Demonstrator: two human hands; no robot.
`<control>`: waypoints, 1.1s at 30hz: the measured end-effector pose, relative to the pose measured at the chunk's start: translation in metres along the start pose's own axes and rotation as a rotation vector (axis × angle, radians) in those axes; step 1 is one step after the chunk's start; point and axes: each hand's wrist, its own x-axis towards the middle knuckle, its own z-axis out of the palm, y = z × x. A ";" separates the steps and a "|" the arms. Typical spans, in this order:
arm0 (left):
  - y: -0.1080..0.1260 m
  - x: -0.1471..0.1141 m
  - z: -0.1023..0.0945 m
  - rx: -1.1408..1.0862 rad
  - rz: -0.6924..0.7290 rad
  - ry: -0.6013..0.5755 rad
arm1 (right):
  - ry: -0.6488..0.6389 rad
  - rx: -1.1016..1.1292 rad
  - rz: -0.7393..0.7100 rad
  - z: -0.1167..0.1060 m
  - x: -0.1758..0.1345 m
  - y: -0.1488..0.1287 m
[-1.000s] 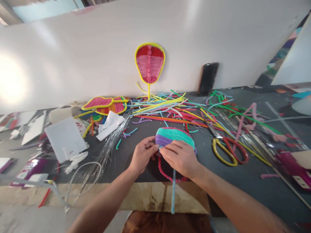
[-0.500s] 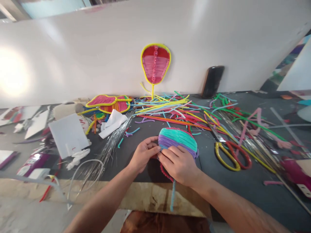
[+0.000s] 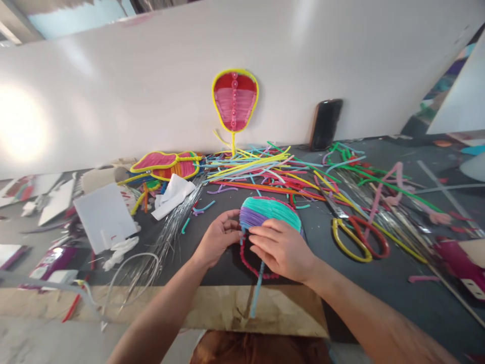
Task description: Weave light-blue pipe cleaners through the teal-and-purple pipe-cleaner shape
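Note:
A pipe-cleaner shape (image 3: pixel 273 210) is between my hands near the table's front edge. Turquoise and purple rows fill its upper part, and its lower part is an open pink loop (image 3: pixel 246 260). My left hand (image 3: pixel 217 240) pinches the left rim, where a short light-blue end shows at the fingertips. My right hand (image 3: pixel 284 250) lies across the purple rows and the right side, fingers bent over the piece; its thumb is hidden. A light-blue pipe cleaner (image 3: pixel 256 296) hangs below the loop past the table edge.
Behind lies a heap of loose pipe cleaners (image 3: pixel 257 164), with a pink-and-yellow paddle shape (image 3: pixel 234 101) upright above it. Scissors (image 3: pixel 350 235) rest at right, a phone (image 3: pixel 326 124) leans on the white board, and wires (image 3: pixel 170 222) and a white card (image 3: pixel 105 217) lie left.
My right hand has opened a little and shifted off the left rim, so more of the pink loop shows. The hanging light-blue end has swung left. The view has shifted slightly.

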 end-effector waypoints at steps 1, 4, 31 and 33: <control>0.000 0.000 0.000 0.011 0.003 0.009 | 0.052 0.056 0.043 -0.004 0.000 0.003; 0.003 -0.002 0.001 0.014 0.035 0.006 | 0.223 0.193 0.285 -0.013 -0.002 0.015; 0.028 -0.020 0.000 -0.274 0.366 0.135 | -0.218 1.819 0.933 0.020 -0.006 -0.011; 0.023 -0.016 0.001 -0.223 0.387 0.165 | -0.096 1.728 0.929 0.020 -0.005 -0.010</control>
